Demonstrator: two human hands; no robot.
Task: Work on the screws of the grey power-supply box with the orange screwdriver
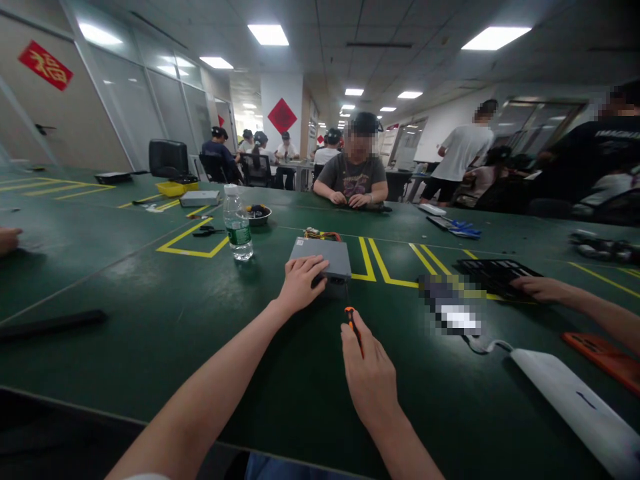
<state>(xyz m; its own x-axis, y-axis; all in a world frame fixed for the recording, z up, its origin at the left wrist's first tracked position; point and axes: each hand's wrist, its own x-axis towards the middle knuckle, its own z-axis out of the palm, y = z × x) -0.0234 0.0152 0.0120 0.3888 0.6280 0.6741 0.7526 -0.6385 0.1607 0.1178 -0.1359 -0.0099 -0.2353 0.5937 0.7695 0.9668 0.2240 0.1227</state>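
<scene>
A flat grey metal power supply unit lies on the green table, with a bundle of coloured wires at its far edge. My left hand grips its near left part, fingers over the top and thumb by the front edge. In my right hand is a screwdriver with an orange and black handle. Its thin shaft points away from me toward the unit's near right corner. Whether the tip touches the unit or a screw is too small to tell.
A water bottle stands left of the unit, before a metal bowl. At right are a white power bank-like slab, an orange phone and another person's hand on a black tray. A person sits opposite.
</scene>
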